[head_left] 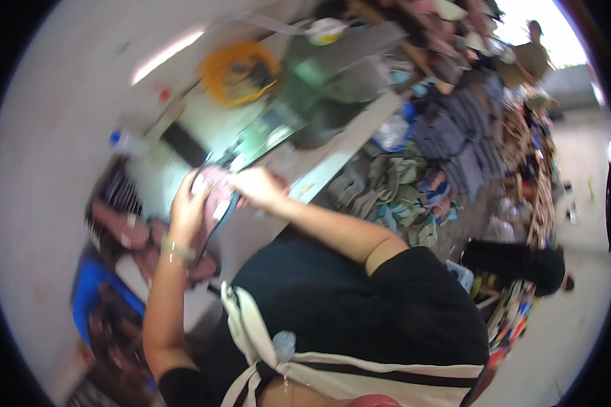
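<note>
My left hand grips the left side of a pink, sole-shaped shoe piece with a dark edge. My right hand is closed at its right edge, fingers pinched against it; motion blur hides the fingertips. The piece is held up over the near part of a pale worktable, just in front of a green machine that looks like a sewing machine, with a lit spot beside it. More brownish-pink pieces lie in a heap left of my left forearm.
A yellow basin with small items stands at the table's far side. A blue bin holds dark pieces at lower left. A blue-capped container is by the wall. Stacked grey pieces and green scraps cover the right; other people are farther off.
</note>
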A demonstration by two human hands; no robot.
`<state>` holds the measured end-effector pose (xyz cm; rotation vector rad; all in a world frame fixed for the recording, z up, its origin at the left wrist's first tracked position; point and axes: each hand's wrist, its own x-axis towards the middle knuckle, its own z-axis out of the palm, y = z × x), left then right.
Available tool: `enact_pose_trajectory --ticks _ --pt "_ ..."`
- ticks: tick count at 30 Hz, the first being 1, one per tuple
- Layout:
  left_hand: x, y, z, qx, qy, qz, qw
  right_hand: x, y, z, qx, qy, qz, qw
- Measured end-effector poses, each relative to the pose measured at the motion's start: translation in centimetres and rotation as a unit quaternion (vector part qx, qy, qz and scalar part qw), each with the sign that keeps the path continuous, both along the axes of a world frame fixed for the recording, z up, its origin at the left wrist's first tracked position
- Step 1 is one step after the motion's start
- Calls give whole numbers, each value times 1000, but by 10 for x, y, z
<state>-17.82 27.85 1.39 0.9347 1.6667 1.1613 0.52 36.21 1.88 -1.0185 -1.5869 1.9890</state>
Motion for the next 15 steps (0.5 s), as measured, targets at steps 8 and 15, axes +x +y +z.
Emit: enact_pose_trajectory --ticks 8,15 --pt "10 2 0 31 46 0 998 13 -16 0 -15 47 -51 997" --pt "18 -1 -3 47 76 41 995 14 -26 -41 31 -7 -78 996"
